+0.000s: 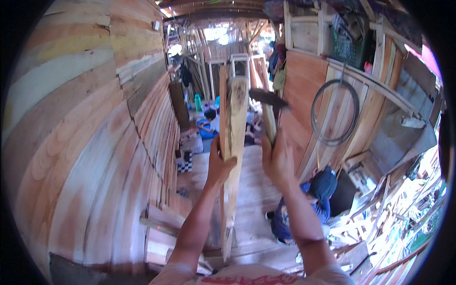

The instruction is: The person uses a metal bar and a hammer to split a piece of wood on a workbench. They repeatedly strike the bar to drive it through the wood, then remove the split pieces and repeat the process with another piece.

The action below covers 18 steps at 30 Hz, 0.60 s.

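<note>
A long wooden beam [236, 118] stands upright in front of me, its rough end at the top. Alongside its left side runs a thinner reddish board [223, 109]. My left hand [221, 166] is wrapped round both pieces at mid-height, with the thumb across the beam's near face. In my right hand [279, 164] is a hammer, gripped by its wooden handle [270, 123]. The dark hammer head [268, 98] is raised just right of the beam's top, apart from it and slightly blurred.
A plank wall [76, 142] rises on the left. At lower right a person in a dark cap [324, 183] crouches near my right forearm. Farther back, people [209, 123] sit on the floor. A coiled hose or cable [313, 111] hangs on the right wall below a green crate [349, 47]. Scrap wood lies at right.
</note>
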Motion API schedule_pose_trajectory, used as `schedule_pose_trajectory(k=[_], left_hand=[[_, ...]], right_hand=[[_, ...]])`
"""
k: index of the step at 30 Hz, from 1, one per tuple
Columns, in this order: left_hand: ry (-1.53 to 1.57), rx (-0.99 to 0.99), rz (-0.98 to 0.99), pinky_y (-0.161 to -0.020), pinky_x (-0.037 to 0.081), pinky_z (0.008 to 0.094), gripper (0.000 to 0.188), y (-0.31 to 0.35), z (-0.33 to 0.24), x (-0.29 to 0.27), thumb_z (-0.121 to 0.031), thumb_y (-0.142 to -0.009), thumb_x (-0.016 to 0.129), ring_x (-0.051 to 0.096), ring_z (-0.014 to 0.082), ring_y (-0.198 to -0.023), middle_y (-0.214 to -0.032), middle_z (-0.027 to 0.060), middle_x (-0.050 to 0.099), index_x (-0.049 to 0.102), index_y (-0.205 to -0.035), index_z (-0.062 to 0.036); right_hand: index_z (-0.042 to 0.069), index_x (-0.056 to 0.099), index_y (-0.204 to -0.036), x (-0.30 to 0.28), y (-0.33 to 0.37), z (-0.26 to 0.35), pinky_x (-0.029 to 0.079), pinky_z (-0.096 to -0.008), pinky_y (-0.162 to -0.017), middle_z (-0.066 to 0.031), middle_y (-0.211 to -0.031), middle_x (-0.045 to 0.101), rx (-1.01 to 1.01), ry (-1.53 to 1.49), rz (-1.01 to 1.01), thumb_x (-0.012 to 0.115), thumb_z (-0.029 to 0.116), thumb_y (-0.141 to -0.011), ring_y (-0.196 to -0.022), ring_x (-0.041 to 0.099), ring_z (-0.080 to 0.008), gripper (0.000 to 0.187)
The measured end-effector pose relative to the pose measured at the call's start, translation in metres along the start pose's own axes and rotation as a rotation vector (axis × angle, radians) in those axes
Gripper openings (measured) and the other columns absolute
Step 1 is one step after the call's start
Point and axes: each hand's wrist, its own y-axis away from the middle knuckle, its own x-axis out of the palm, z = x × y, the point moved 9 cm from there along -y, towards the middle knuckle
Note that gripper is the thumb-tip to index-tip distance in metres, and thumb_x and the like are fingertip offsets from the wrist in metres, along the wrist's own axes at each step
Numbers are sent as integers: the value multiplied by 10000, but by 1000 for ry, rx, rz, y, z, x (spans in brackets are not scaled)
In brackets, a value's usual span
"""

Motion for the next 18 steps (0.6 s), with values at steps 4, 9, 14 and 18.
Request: schedule_pose_trajectory(k=[4, 9, 14, 18], left_hand=[[30, 34, 9, -1026, 348, 340, 819, -1, -3, 3, 17, -652, 614, 457, 256, -1200, -1258, 158, 455, 247, -1383, 9], [-25, 55, -10, -1018, 357, 338, 827, -6, 0, -5, 18, -654, 613, 465, 264, -1190, -1271, 177, 447, 236, -1390, 14], [26, 59, 29, -994, 384, 335, 844, -4, 2, -13, 31, -655, 612, 467, 261, -1192, -1267, 167, 443, 220, -1402, 6], [-91, 73, 24, -959, 418, 336, 822, 3, -6, -16, 31, -657, 609, 494, 243, -1160, -1232, 151, 452, 238, -1391, -1]], right_hand=[[-60, 320, -1271, 2, 10, 2, 479, -525, -697, -361, -990, 558, -147, -132, -132, 519, 103, -909, -903, 562, -510, 444], [-34, 413, -1247, 31, -21, 7, 489, -497, -599, -287, -924, 612, 110, 50, 172, 514, 165, -922, -757, 607, -476, 394], [3, 442, -1131, 7, 17, 40, 474, -471, -669, -310, -972, 577, -268, -118, -263, 527, 123, -910, -865, 585, -460, 265], [-53, 412, -1203, 30, -18, 10, 474, -503, -541, -288, -801, 604, 33, 40, 19, 525, 148, -909, -692, 594, -483, 373]])
